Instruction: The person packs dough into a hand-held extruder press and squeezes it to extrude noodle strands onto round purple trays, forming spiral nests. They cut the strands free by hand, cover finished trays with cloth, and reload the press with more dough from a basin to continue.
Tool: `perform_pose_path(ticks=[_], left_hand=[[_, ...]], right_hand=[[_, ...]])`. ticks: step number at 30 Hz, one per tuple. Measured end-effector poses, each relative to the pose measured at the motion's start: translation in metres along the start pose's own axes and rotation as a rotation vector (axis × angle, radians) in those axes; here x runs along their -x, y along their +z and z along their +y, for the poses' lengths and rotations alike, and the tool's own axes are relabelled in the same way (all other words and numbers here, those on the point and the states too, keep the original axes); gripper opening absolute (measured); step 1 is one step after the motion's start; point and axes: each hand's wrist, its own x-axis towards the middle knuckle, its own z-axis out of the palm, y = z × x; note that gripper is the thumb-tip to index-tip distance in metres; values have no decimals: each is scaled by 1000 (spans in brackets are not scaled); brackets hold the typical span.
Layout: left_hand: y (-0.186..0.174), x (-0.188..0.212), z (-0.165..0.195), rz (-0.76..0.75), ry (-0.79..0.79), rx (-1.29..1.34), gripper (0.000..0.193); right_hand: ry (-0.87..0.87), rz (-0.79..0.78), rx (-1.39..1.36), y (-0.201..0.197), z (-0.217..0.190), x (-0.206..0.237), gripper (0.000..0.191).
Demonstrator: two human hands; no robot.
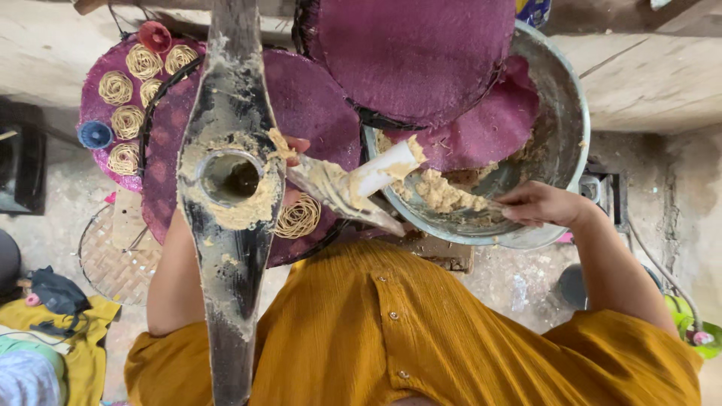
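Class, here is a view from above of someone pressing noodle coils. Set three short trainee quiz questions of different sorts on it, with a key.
1. True or false: the right hand reaches into the metal bowl of dough.
2. Which colour are the round mats? A green, B purple, C white.
3. Fill in: the far-left mat carries noodle ____.

Key: 1 true. 2 B. 3 coils. The left hand is mostly hidden behind the wooden press, so its grip cannot be judged.
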Motion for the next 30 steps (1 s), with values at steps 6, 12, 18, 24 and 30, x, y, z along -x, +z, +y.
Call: perform_pose_path(ticks=[6, 12, 18, 24, 30], left_hand=[[22, -30, -4, -10, 214, -84, 52], [98, -85, -31, -30, -21, -617, 57], [83, -82, -31, 61, -73, -685, 44], [90, -64, 8, -115, -71, -789, 39], [111, -61, 18, -52, 55, -736, 42]], right_hand=[[-432, 243, -170, 16, -46, 69, 42], [-839, 545, -185, 102, -129, 28, 30], [-774, 890, 541, 142, -168, 60, 32], [-243, 1032, 1611, 140, -258, 191, 54], [-133, 911, 2044, 193, -340, 194, 43]])
